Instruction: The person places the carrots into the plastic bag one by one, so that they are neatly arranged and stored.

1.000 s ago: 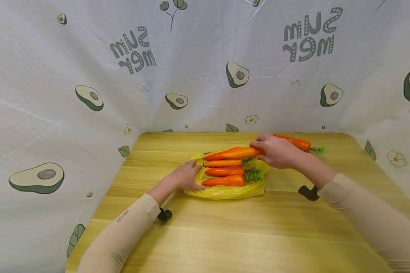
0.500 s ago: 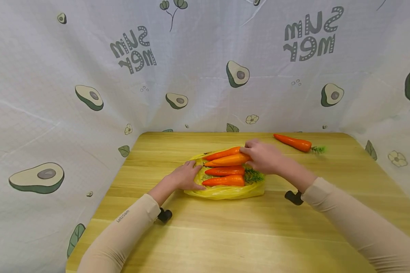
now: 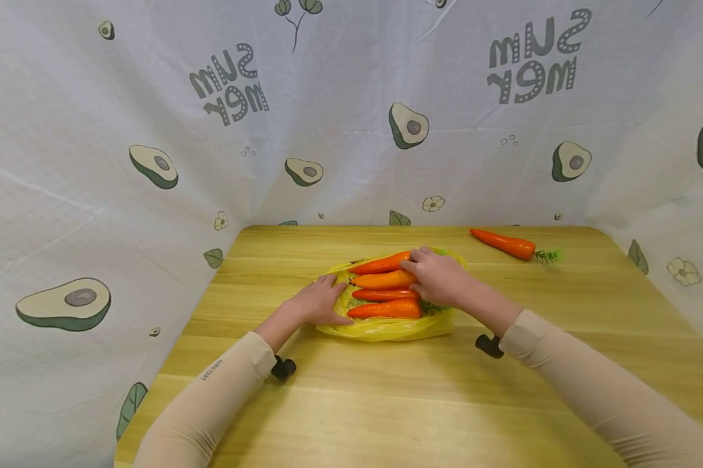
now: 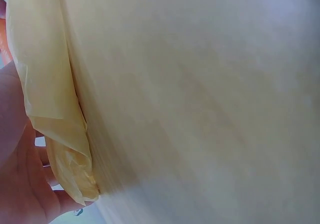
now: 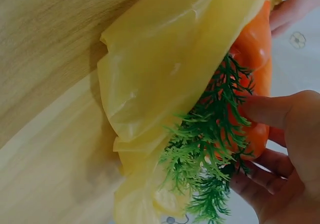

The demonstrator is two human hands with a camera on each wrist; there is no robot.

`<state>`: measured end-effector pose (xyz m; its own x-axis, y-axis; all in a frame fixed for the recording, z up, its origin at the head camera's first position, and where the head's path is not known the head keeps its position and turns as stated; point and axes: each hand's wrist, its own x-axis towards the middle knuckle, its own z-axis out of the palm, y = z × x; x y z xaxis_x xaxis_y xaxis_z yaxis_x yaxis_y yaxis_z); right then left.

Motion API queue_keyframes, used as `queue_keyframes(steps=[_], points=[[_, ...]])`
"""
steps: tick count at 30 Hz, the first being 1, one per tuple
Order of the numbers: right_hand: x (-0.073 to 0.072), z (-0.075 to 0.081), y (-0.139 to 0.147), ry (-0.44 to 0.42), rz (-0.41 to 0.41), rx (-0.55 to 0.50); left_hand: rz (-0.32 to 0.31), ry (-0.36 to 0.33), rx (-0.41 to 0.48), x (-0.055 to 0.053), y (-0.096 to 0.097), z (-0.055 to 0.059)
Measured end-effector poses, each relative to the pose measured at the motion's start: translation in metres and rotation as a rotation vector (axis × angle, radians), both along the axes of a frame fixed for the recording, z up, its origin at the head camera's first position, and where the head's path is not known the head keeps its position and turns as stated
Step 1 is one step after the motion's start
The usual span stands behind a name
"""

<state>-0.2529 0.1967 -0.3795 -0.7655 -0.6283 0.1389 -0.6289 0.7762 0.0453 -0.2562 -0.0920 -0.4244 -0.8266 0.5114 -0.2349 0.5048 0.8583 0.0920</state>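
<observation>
A yellow plastic bag [image 3: 386, 331] lies spread on the table with several carrots in it, side by side, tips to the left. My left hand [image 3: 318, 303] rests spread on the bag's left end; in the left wrist view its fingers [image 4: 30, 184] reach past the folded plastic. An orange carrot [image 3: 382, 280], second from the back, is gripped near its thick end by my right hand [image 3: 441, 276]. The carrot in front of it [image 3: 383, 295] is partly covered. Green leafy tops [image 5: 215, 129] hang beside my right thumb and fingers in the right wrist view.
Another carrot [image 3: 503, 244] with a green top lies alone at the table's back right. The light wooden table [image 3: 386, 403] reaches a white cloth [image 3: 339, 130] printed with avocados behind it. A black wrist camera [image 3: 489, 346] sits under the right sleeve.
My right hand has moved left and down with the orange carrot, bringing it in line between the others on the bag. The left hand has stayed in place.
</observation>
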Motion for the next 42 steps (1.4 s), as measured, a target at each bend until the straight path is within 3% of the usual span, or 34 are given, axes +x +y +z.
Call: queue_keyframes(steps=[12,21,28,35,42], points=[[-0.002,-0.006,0.000,0.037,0.036,-0.080,0.002,0.004,-0.009,0.001,0.001,0.001],[-0.003,0.000,0.009,0.038,0.055,-0.173,-0.001,0.000,-0.009,0.000,0.000,0.000],[-0.005,0.015,0.035,0.055,-0.033,-0.249,-0.001,-0.002,-0.006,-0.001,0.000,0.000],[-0.007,0.028,0.067,0.065,-0.167,-0.229,0.000,0.004,-0.013,-0.002,0.000,-0.001],[-0.017,0.029,0.101,0.019,-0.226,-0.222,0.006,-0.007,-0.018,-0.002,0.001,-0.003]])
